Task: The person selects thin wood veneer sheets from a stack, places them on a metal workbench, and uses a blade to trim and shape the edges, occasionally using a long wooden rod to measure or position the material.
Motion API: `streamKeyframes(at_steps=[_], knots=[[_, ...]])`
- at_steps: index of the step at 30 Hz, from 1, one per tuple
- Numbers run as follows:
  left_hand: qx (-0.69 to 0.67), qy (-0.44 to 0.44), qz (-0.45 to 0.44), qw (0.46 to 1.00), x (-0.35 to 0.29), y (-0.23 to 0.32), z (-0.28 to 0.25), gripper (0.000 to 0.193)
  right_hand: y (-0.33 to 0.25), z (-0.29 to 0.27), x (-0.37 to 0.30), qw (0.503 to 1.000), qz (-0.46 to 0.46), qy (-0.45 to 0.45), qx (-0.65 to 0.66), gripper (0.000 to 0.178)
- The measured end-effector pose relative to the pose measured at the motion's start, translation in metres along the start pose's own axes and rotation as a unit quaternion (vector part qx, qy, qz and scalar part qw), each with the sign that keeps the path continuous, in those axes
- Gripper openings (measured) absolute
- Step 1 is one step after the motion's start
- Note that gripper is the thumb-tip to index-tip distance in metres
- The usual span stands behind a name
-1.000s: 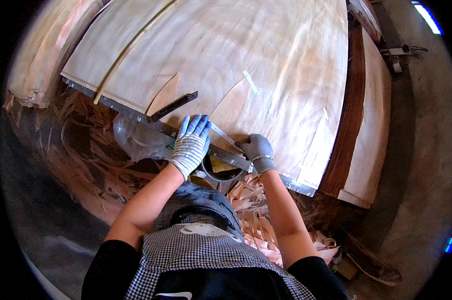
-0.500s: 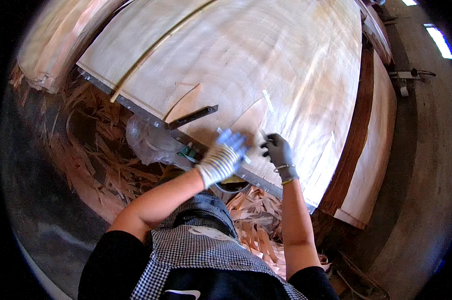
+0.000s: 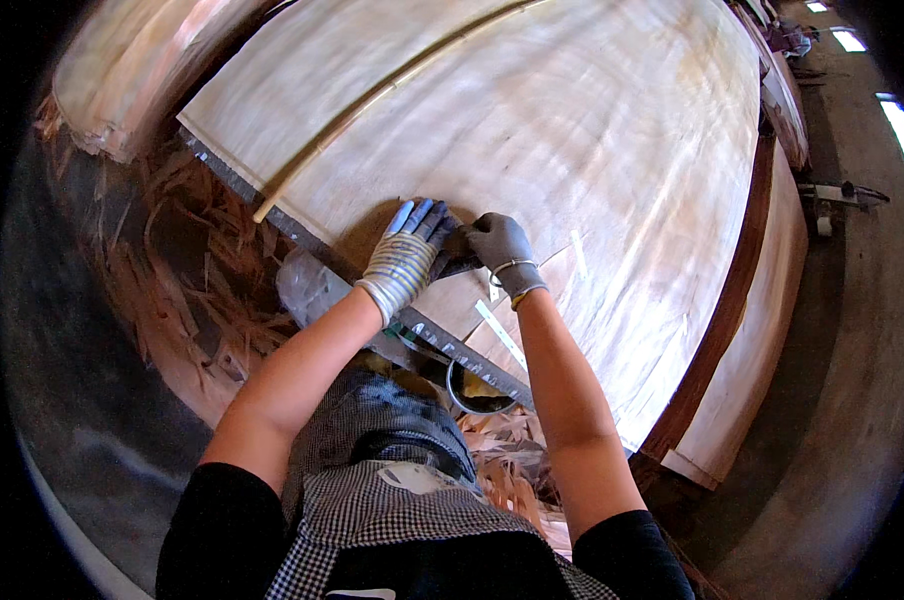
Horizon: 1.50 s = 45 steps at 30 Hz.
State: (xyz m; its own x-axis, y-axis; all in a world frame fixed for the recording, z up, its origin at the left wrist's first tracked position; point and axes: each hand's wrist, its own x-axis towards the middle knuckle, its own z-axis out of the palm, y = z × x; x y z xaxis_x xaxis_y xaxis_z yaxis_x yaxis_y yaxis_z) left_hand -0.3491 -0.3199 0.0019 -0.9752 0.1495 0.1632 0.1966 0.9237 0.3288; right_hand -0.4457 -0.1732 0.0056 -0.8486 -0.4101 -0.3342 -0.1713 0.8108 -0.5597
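My left hand (image 3: 409, 252), in a striped glove with blue-grey fingertips, lies with its fingers stretched out on a large pale wood veneer sheet (image 3: 572, 150). Close beside it, my right hand (image 3: 502, 248) in a grey glove is closed, its fingers curled near the veneer. Between the hands shows part of a dark, flat tool (image 3: 460, 264); whether the right fingers grip it is hidden. White tape strips (image 3: 500, 334) lie on the sheet nearer to me, and another white strip (image 3: 580, 254) is right of my right hand.
A long thin pole (image 3: 342, 122) lies across the sheet on the left. Below the dark table edge (image 3: 452, 348) hang clear plastic (image 3: 312, 290) and a round metal-rimmed container (image 3: 480, 392). Torn veneer scraps (image 3: 187, 300) cover the floor. More veneer stacks (image 3: 742, 340) stand at the right.
Both hands have moved forward and left to the place where the black flat tool lay in plain sight. The left hand now covers that spot. The view has shifted slightly.
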Motion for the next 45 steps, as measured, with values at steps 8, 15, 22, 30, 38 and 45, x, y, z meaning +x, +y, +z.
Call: streamKeyframes(at_steps=[8,15,22,30,38,45], knots=[[0.090,-0.042,-0.026,0.995,0.019,0.023,-0.016,0.027,0.026,-0.064,-0.033,0.987,0.073,0.118,0.087,0.017],[0.083,-0.082,-0.080,0.990,-0.013,0.042,0.009,0.013,0.013,-0.041,-0.187,0.875,0.220,0.095,0.421,0.018],[-0.227,-0.154,-0.023,0.961,-0.054,0.152,-0.059,0.025,0.024,0.015,-0.258,0.644,0.149,0.078,0.747,0.029],[-0.333,-0.084,-0.166,0.924,-0.073,0.093,-0.068,0.028,0.022,0.026,-0.243,0.617,0.179,0.051,0.765,0.019],[0.053,-0.003,-0.144,0.988,-0.109,0.006,-0.030,0.046,-0.037,0.036,-0.119,0.917,0.083,-0.066,0.383,0.024],[0.019,0.003,-0.147,0.989,-0.102,-0.003,-0.028,0.045,-0.068,0.063,-0.043,0.998,-0.007,0.017,0.053,0.037]])
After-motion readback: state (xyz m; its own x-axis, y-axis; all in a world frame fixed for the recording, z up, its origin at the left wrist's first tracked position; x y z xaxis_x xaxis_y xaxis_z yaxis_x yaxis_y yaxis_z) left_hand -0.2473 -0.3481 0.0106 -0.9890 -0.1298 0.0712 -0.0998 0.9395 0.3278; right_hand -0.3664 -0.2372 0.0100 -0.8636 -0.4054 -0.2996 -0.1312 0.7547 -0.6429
